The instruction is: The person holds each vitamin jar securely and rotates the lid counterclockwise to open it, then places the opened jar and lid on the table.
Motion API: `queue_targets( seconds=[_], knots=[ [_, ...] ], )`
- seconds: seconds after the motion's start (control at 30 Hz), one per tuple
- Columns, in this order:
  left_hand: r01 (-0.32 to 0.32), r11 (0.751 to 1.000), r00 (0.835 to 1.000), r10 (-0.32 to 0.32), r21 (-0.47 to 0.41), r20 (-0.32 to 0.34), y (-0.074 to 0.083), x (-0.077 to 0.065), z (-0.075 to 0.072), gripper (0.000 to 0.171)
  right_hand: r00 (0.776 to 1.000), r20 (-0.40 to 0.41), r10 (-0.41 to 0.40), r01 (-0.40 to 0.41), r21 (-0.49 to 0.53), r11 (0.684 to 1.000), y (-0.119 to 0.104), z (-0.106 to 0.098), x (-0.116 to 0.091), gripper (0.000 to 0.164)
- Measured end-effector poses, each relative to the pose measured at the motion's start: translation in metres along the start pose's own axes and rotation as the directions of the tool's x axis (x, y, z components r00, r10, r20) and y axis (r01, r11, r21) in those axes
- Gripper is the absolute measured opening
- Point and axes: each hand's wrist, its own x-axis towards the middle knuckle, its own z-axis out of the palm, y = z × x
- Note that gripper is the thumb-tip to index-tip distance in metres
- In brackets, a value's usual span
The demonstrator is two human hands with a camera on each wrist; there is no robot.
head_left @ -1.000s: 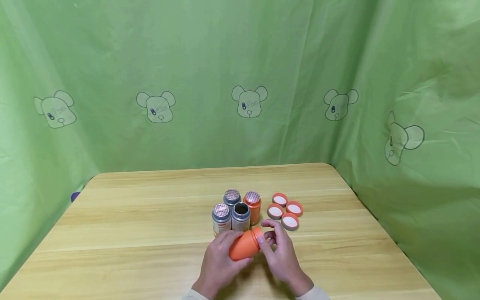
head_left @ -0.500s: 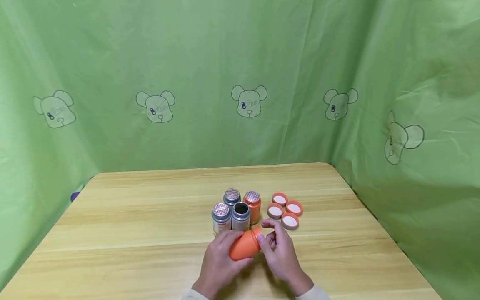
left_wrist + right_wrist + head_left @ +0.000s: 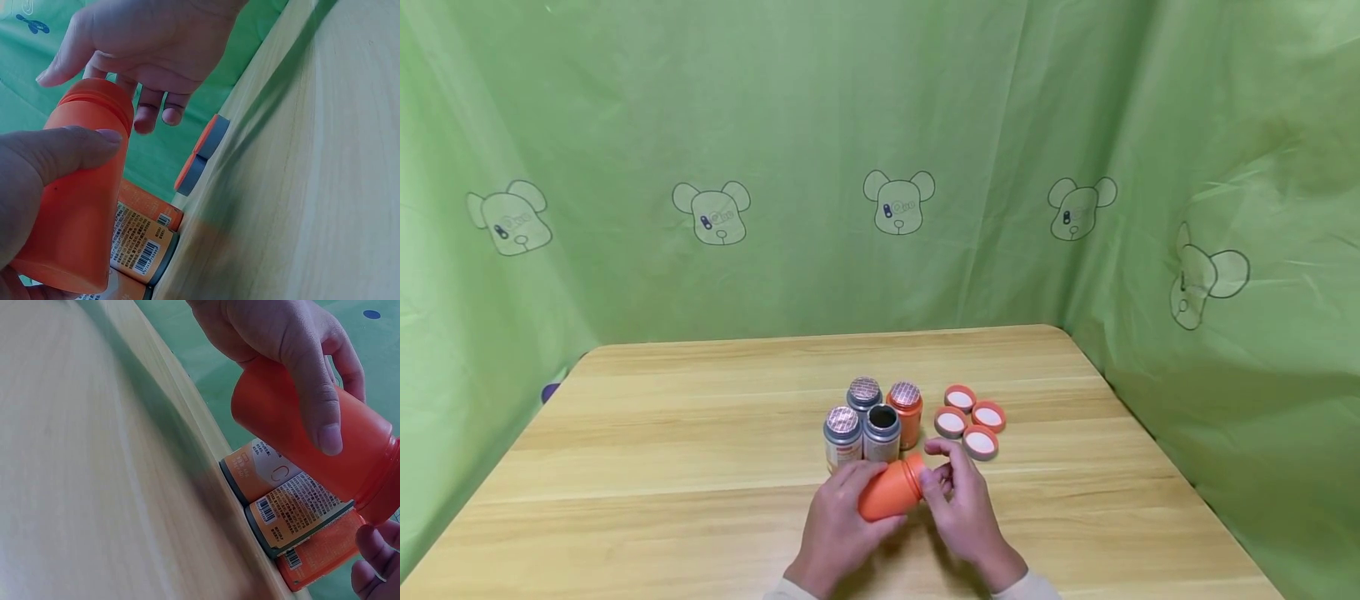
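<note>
My left hand (image 3: 844, 518) holds an orange bottle (image 3: 887, 492) tilted, its top towards the right. In the left wrist view, the thumb lies along the side of the bottle (image 3: 78, 206). The top end (image 3: 100, 94) looks like an orange cap. My right hand (image 3: 961, 508) is at this end with its fingers loosely bent. The thumb (image 3: 62, 65) stands off the cap in the left wrist view, while fingers pass behind it; whether any of them touches it is hidden. In the right wrist view, fingertips (image 3: 374, 544) show beside the cap.
Just beyond my hands stand an uncapped bottle with a dark mouth (image 3: 882, 437), two grey-necked bottles with foil seals (image 3: 843, 433) and an orange foil-sealed bottle (image 3: 906, 412). Several upturned caps (image 3: 981, 442) lie to their right on the wooden table (image 3: 662, 500). Green curtains (image 3: 790, 283) surround it.
The right thumb has shifted slightly right, away from the neck of the orange bottle. The left hand, the bottle and the things on the table stay in place.
</note>
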Motion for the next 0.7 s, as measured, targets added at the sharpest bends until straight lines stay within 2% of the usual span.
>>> queue_targets(
  seconds=[0.17, 0.4, 0.7],
  knots=[
    [0.0, 1.0, 1.0, 0.0, -0.002, 0.003, 0.0003, 0.0001, -0.0002, 0.056, 1.0, 0.004, 0.021, -0.021, -0.007, 1.0, -0.0002, 0.0005, -0.0004, 0.03],
    [0.002, 1.0, 1.0, -0.002, 0.005, -0.008, 0.0, 0.0005, 0.0, 0.056, 1.0, 0.022, 0.002, -0.003, 0.023, 1.0, 0.0007, -0.0007, 0.0001, 0.033],
    [0.008, 1.0, 1.0, -0.008, -0.002, 0.008, 0.0006, 0.0003, -0.0009, 0.055, 0.999, 0.014, 0.034, -0.034, 0.036, 0.999, -0.003, 0.0003, 0.0004, 0.029]
  ],
)
